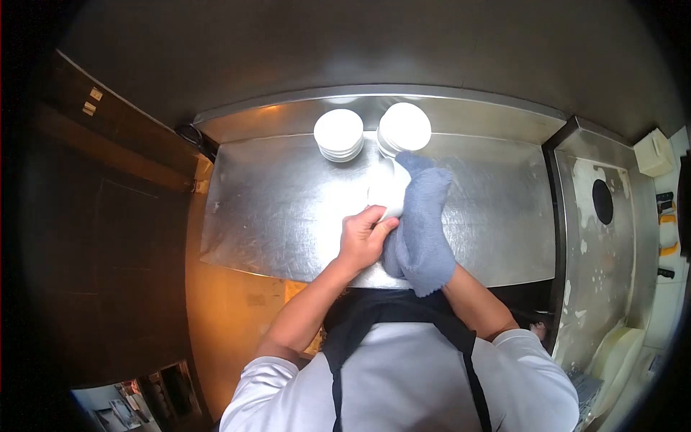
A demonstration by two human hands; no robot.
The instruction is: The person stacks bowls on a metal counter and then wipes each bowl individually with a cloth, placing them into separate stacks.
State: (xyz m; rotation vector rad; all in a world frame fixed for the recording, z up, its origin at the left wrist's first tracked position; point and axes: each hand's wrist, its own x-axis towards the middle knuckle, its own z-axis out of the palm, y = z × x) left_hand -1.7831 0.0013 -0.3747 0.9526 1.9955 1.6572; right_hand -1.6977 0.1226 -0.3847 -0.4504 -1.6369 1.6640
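Note:
A white dish (387, 186) is gripped at its lower edge by my left hand (365, 237), fingers wrapped round it. A blue-grey cloth (426, 219) lies against the dish's right side and covers my right hand, so those fingers are hidden; only the forearm shows below the cloth. Beyond the dish, two stacks of white dishes stand near the back of the steel table: the left stack (339, 135) and the right stack (404, 128), which is close to the cloth's top end.
The steel table (273, 209) has a raised back edge. To the right is a wet steel counter (586, 252) with a dark oval opening (602, 201). Farther right are a white container (653, 153) and several dark- and yellow-handled tools. A dark wall rises behind.

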